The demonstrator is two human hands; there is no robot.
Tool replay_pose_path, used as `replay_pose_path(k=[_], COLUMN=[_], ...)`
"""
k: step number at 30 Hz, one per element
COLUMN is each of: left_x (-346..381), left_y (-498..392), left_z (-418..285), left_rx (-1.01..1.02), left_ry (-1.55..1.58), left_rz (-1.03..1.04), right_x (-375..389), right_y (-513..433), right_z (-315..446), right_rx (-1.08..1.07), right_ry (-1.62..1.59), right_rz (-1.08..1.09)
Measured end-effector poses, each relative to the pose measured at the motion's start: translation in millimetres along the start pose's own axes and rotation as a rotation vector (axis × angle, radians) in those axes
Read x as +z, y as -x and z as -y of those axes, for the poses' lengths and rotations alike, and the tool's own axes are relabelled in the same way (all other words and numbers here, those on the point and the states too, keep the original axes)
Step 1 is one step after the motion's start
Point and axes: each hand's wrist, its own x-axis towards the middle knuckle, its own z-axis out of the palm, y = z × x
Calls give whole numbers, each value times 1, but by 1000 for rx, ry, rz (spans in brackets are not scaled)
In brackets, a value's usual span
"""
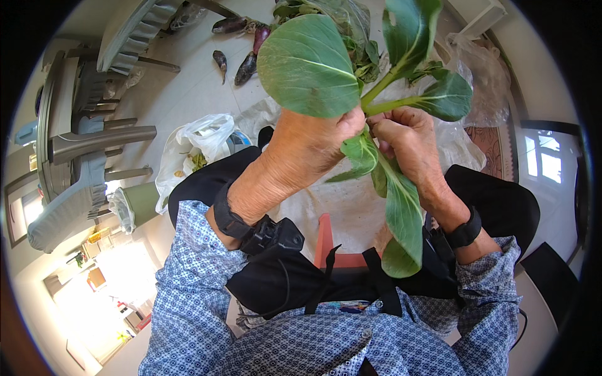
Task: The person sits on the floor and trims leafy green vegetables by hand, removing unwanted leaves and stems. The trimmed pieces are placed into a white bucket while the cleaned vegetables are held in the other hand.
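My left hand (324,136) is closed around the stalks of a leafy green vegetable (308,66) that looks like bok choy; a broad leaf covers part of the fingers. Close on its right, the thumb and fingers of my right hand (404,134) pinch at the base of the stalks. Large leaves spread upward above both hands, and a long leaf (404,202) hangs down between my forearms. Exactly which stem the right fingertips hold is hidden.
A white plastic bag with yellowed scraps (202,145) lines a bin at my left knee. Several eggplants (247,68) and a plastic bag of greens (348,19) lie on the floor ahead. Pale sheeting (338,207) spreads between my legs, beside a pink stool (324,239). Chairs (108,138) stand at left.
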Motion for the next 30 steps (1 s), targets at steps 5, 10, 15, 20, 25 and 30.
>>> replay_pose_path(k=[5, 10, 15, 20, 25, 30], left_x=[-3, -3, -3, -1, 4, 5], left_y=[1, 1, 1, 3, 5, 6], left_z=[1, 4, 6, 7, 7, 5], left_rx=[-101, -132, -145, -89, -129, -137], left_ry=[83, 116, 67, 27, 92, 81], left_rz=[-2, 1, 27, 38, 4, 25], right_x=[-6, -4, -2, -3, 0, -2], right_y=[4, 8, 7, 8, 6, 5], right_z=[4, -4, -9, -8, -7, -7], right_rx=[22, -287, -845, -808, -777, -596], right_ry=[-3, 54, 473, 698, 675, 568], right_rz=[56, 23, -120, -81, -53, 37])
